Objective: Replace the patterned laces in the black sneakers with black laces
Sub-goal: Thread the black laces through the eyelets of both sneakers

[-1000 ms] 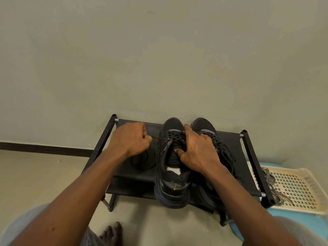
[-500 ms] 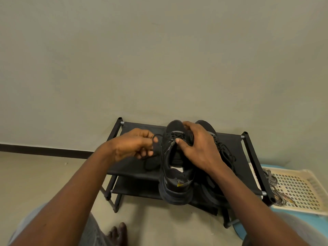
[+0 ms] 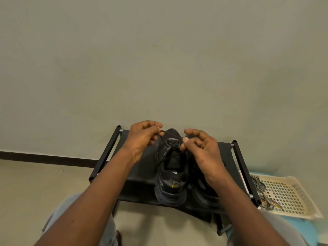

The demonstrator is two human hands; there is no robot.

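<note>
Two black sneakers stand side by side on a black shoe rack (image 3: 140, 167), toes toward the wall. The left sneaker (image 3: 171, 176) is in plain view; the right sneaker (image 3: 204, 190) is mostly hidden under my right forearm. A black lace (image 3: 164, 139) runs from the left sneaker's front eyelets. My left hand (image 3: 142, 139) pinches one end of that lace above the toe. My right hand (image 3: 200, 150) pinches the lace at the eyelets on the sneaker's right side. Patterned black-and-white laces (image 3: 260, 187) lie in a cream basket at the right.
The cream perforated basket (image 3: 291, 194) sits on a blue surface (image 3: 300, 226) right of the rack. A plain wall with a dark skirting strip (image 3: 48, 159) stands right behind the rack. My knees and a bare foot (image 3: 118, 237) are at the bottom.
Both hands have risen toward the left sneaker's toe. My left hand has moved right and up with the lace end; my right hand has left the tongue and now pinches lace at the eyelets.
</note>
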